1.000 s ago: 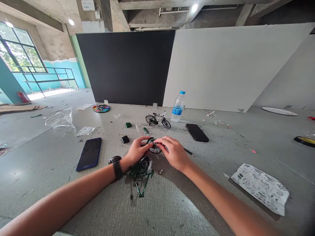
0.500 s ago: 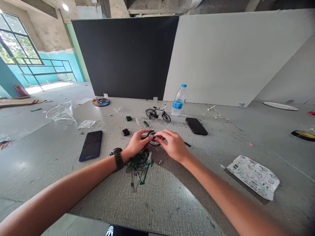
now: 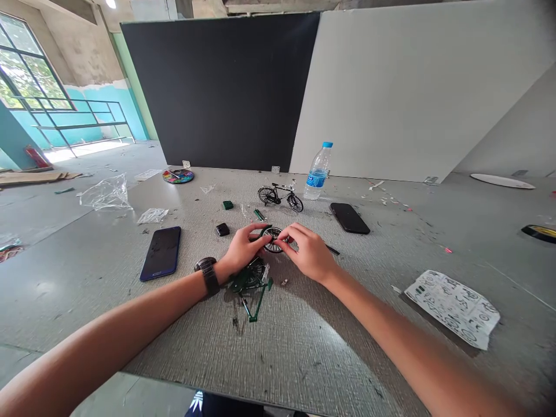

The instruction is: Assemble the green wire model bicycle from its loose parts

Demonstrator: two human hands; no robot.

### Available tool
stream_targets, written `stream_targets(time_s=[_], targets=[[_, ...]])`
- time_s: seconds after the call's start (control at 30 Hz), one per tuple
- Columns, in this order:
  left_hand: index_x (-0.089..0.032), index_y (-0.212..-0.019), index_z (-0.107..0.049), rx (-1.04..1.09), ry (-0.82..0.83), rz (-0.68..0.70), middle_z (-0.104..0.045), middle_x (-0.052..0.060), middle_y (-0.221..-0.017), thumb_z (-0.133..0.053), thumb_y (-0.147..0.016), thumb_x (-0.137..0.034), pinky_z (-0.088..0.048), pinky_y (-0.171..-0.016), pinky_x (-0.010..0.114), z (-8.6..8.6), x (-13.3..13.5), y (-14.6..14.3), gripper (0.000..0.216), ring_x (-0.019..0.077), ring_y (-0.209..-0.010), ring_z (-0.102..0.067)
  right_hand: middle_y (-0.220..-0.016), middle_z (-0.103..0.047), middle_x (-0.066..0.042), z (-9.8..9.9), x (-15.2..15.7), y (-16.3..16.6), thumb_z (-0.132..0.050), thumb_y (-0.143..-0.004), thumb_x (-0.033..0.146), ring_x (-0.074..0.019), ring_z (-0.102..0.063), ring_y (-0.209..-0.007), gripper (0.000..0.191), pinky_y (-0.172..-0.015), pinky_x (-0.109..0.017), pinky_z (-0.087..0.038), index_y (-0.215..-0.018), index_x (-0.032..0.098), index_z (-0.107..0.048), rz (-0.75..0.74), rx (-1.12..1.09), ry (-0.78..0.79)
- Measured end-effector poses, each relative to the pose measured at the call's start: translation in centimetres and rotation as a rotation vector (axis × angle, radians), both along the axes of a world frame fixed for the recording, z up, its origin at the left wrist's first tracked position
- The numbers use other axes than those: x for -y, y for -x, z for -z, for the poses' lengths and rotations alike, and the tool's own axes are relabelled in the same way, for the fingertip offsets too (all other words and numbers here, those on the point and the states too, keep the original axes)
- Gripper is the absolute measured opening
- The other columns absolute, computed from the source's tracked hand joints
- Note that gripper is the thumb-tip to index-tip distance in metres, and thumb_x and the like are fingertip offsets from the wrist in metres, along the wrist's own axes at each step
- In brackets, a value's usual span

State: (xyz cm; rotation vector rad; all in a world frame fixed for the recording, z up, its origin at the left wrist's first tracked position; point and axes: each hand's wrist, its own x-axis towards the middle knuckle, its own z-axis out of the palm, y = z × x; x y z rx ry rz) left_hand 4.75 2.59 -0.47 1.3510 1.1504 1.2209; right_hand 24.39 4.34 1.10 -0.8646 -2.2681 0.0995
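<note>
Both hands meet just past the middle of the table (image 3: 304,359): your left hand (image 3: 240,255) and right hand (image 3: 309,256) pinch a small spoked wheel (image 3: 273,239) between their fingertips, fingers curled close around its rim, the wheel standing roughly upright with its flat face toward you, so its axle runs from 6 to 12 o'clock.

Nearest you, just at 6 o'clock of the left hand, the green bicycle frame (image 3: 252,286) lies on its side. Its long axis runs from 5 toward 11 o'clock, the thin tubes pointing back at you and the end that seems to carry a wheel lying under your left palm. Judging from that, the build is part done: one wheel appears fitted, the one in your hands is still apart from the frame, and small loose bits lie beside it.

At 9 o'clock lies a blue phone (image 3: 161,253); at 3 o'clock, the instruction sheet (image 3: 454,307). Farther out, at 1 o'clock, a black phone (image 3: 349,218). Farthest, at 12 o'clock, a finished black model bicycle (image 3: 280,196) stands broadside, beside a water bottle (image 3: 318,172).
</note>
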Motion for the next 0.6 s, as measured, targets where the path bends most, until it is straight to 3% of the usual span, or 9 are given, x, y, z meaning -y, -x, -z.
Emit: stream_targets(time_s=[0.13,0.6], targets=[[-0.009,-0.130,-0.061,0.012,0.014,-0.010,-0.068,0.002,-0.072,-0.073,-0.086,-0.027,-0.043,-0.050,0.020,-0.19,0.10,-0.04,0.049,0.0090,-0.052,-0.056,-0.102,-0.071,-0.007,0.08,-0.04,-0.02,-0.055,-0.101,0.030,-0.0206,-0.067,-0.092,0.018,-0.082,-0.034,-0.052,-0.111,0.022,-0.067,-0.028,-0.023,0.002],[-0.008,-0.129,-0.062,0.011,0.024,-0.012,-0.072,0.004,-0.077,-0.072,-0.087,-0.022,-0.045,-0.052,0.020,-0.55,0.31,-0.09,0.045,0.0087,-0.054,-0.057,-0.102,-0.072,-0.005,0.05,-0.04,-0.15,-0.050,-0.103,0.027,-0.0185,-0.068,-0.091,0.022,-0.082,-0.032,-0.052,-0.111,0.022,-0.070,-0.030,0.031,-0.043]])
